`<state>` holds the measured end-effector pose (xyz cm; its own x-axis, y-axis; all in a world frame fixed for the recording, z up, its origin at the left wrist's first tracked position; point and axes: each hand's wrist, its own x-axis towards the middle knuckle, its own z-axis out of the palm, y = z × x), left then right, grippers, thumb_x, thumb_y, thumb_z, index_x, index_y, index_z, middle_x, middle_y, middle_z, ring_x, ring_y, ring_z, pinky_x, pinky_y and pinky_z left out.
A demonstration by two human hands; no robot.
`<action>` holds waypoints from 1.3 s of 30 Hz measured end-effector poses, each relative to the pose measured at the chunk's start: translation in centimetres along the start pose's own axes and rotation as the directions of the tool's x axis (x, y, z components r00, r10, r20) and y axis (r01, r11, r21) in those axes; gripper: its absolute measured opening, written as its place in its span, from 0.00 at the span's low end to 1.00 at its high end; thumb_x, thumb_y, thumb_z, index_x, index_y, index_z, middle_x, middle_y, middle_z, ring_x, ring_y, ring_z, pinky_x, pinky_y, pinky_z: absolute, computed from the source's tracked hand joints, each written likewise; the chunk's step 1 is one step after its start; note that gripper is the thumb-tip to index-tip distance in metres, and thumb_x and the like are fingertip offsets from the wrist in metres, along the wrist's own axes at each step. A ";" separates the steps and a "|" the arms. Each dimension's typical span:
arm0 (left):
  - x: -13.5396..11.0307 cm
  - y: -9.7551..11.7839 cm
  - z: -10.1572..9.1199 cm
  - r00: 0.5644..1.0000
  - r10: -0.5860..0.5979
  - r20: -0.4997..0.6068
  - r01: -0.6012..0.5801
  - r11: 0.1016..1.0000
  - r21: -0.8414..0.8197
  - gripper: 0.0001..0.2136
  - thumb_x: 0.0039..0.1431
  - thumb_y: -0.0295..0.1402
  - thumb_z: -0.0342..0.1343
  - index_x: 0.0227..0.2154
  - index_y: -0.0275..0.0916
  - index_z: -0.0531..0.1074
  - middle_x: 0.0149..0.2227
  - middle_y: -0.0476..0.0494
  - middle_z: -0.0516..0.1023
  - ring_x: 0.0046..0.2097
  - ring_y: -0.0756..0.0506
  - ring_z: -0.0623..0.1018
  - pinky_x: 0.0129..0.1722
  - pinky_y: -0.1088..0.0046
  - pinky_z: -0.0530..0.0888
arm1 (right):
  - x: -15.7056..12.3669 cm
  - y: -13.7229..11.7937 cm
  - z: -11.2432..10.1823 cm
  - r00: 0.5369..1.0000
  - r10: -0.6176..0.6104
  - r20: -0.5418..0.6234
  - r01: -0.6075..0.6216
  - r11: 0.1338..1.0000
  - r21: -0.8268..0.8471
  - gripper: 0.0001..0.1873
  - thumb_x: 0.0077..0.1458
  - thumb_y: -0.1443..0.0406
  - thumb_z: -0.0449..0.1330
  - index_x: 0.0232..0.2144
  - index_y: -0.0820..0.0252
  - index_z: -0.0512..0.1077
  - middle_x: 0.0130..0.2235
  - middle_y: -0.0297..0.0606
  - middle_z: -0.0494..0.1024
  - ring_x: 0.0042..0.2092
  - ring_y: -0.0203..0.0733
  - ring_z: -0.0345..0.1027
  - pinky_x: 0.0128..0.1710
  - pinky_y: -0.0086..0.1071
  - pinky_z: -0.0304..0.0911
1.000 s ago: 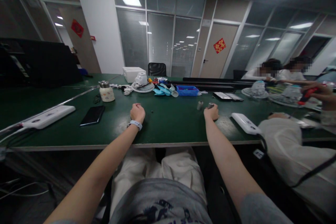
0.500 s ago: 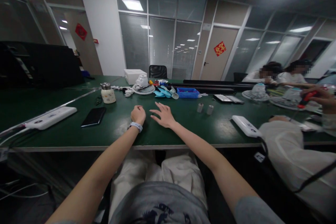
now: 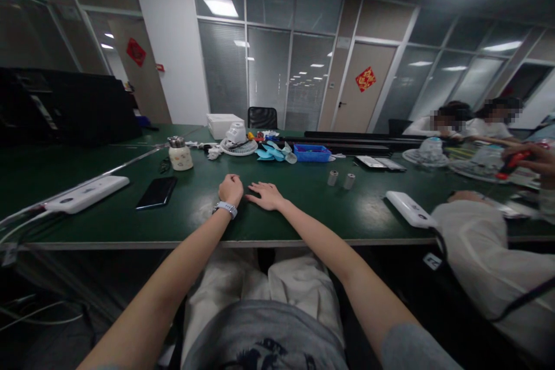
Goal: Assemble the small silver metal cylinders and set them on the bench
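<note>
My left hand (image 3: 231,189), with a watch (image 3: 225,208) on its wrist, rests on the green table (image 3: 208,225) in a loose fist; nothing shows in it. Beside it, my right hand (image 3: 265,195) lies palm down on the tabletop, fingers apart and holding nothing. A small gap separates the two hands. Right of them stand two small metal cylinders (image 3: 332,178). To the left lie a dark phone (image 3: 156,192) and a cream-coloured bottle (image 3: 180,157) with a metal lid. Beyond my hands sit light blue fan blades (image 3: 272,152) and a blue tray (image 3: 311,154) of small parts.
A white fan part (image 3: 236,140) and a white box (image 3: 224,126) stand farther back. White power banks (image 3: 87,193) with cables lie at both sides. At right, a co-worker's sleeve (image 3: 472,222) reaches onto the table; a hand there holds a red tool (image 3: 514,163). Monitors (image 3: 65,107) stand at left.
My right hand has lowered, its raised fingers now flat on the table. The left fist stays in place. The view has shifted very slightly.
</note>
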<state>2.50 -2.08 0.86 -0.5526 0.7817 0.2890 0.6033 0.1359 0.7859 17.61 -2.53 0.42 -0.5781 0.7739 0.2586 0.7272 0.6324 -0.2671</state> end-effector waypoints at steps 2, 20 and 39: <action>0.1 -0.1 0.0 1.000 0.008 0.004 -0.008 1.000 -0.002 0.15 0.61 0.34 0.43 0.41 0.43 0.75 0.42 0.39 0.79 0.46 0.39 0.76 0.44 0.64 0.68 | -0.5 0.7 -0.8 0.997 -0.027 -0.078 0.026 1.000 -0.013 0.28 0.59 0.47 0.50 0.57 0.49 0.65 0.61 0.38 0.64 0.64 0.49 0.52 0.62 0.50 0.44; 0.0 -0.1 0.0 0.999 0.004 0.032 -0.005 1.000 0.018 0.15 0.61 0.36 0.43 0.41 0.45 0.75 0.42 0.41 0.79 0.45 0.39 0.76 0.43 0.64 0.68 | -13.1 19.1 -10.0 0.491 0.509 -0.707 -0.780 0.618 -0.097 0.25 0.59 0.61 0.50 0.55 0.69 0.65 0.56 0.53 0.68 0.57 0.50 0.58 0.56 0.43 0.49; 0.4 -0.5 0.5 1.000 0.021 0.023 -0.021 1.000 0.019 0.15 0.61 0.37 0.44 0.41 0.44 0.75 0.42 0.41 0.79 0.44 0.39 0.76 0.42 0.65 0.69 | -12.9 19.3 -9.9 0.482 0.662 -0.574 -0.825 0.564 -0.042 0.34 0.59 0.56 0.48 0.64 0.66 0.53 0.65 0.49 0.53 0.60 0.54 0.54 0.57 0.44 0.52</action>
<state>2.29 -1.58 0.33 -0.5267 0.7980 0.2930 0.6260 0.1309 0.7687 42.71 -0.64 1.17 0.4156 0.7719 0.4810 0.9023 -0.2835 -0.3248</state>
